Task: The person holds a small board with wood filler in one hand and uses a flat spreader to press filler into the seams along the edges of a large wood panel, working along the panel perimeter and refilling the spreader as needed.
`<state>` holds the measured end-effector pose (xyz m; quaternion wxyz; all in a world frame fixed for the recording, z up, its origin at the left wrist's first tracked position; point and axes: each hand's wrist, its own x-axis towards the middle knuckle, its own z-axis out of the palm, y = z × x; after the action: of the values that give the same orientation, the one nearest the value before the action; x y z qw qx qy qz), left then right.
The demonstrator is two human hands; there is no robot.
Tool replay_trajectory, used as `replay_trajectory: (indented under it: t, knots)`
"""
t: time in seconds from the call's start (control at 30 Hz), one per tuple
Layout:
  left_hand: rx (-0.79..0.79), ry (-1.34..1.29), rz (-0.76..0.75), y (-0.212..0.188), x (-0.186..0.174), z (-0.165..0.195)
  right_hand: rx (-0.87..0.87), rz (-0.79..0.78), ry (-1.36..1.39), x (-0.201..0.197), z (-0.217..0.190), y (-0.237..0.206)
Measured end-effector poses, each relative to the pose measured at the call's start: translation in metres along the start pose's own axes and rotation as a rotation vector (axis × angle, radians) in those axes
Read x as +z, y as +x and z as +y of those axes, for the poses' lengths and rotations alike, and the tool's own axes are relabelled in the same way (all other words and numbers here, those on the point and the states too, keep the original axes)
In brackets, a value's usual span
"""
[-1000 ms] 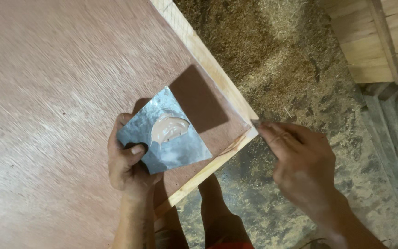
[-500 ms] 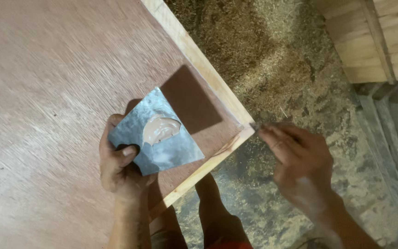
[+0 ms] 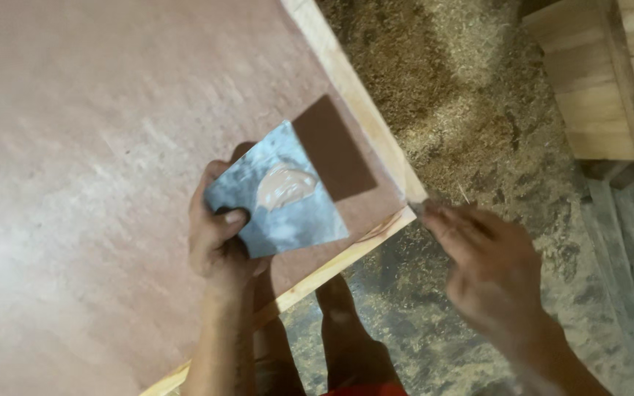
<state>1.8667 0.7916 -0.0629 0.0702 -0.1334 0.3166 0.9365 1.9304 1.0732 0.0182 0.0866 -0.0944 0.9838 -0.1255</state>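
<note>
Sawdust covers the floor (image 3: pixel 434 95) below the reddish plywood panel (image 3: pixel 97 147). Left hand (image 3: pixel 218 235) grips a metal plate (image 3: pixel 280 202) carrying filler paste (image 3: pixel 284 185) over the panel. Right hand (image 3: pixel 489 268) pinches a small blade (image 3: pixel 416 208) at the corner; I'd keep it flat and press lightly.

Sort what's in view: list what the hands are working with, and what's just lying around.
In use: left hand holding metal sheet with a putty dab; right hand at the corner of the plywood board.

Lying about: sawdust, wooden crate.
</note>
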Motion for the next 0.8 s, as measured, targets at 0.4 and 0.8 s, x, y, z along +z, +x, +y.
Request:
replay_trajectory:
  t: [0.4,0.8]
  knots:
    - [0.119,0.305,0.352,-0.141,-0.061,0.024,0.660,-0.709,1.063,0.053,-0.088,0.005]
    - [0.316,0.101,0.655,-0.344,-0.226,0.204,0.453,-1.097,0.974,0.233,-0.427,-0.028]
